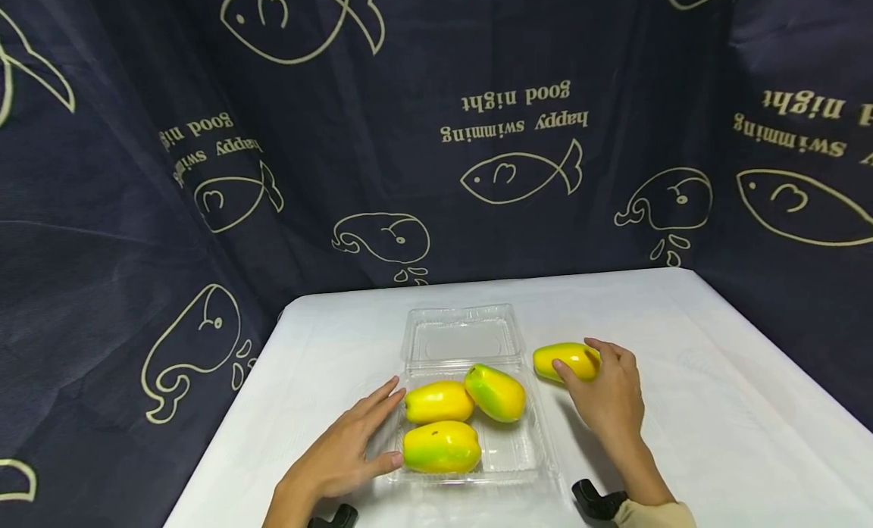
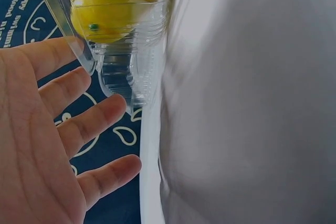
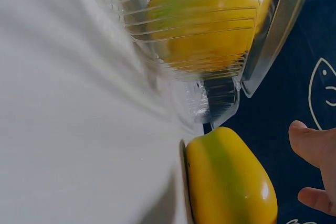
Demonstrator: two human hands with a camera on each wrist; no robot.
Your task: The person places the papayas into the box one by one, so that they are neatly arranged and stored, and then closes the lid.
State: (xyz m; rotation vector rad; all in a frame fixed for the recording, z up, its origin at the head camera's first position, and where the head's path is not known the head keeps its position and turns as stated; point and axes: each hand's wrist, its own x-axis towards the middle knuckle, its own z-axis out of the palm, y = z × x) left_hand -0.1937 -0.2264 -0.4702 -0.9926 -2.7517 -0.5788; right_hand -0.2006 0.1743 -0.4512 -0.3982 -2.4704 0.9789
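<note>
A clear plastic clamshell box (image 1: 508,442) lies with its lid folded back, and three yellow-green papayas sit in its base. One papaya (image 1: 443,447) is at the front, another papaya (image 1: 439,402) lies behind it, and a third papaya (image 1: 495,393) is tilted at the right. My left hand (image 1: 348,445) is spread beside the box's left side, its fingertips right at the rim in the left wrist view. On the table right of the box lies a loose papaya (image 3: 228,179). Over it hovers my right hand (image 1: 609,395), thumb and fingers parted, with a gap showing in the right wrist view.
The box's open lid (image 1: 462,338) lies flat toward the back of the white-covered table (image 1: 723,407). Dark blue cloth (image 1: 409,172) with fish and whale drawings hangs behind the table and along both sides.
</note>
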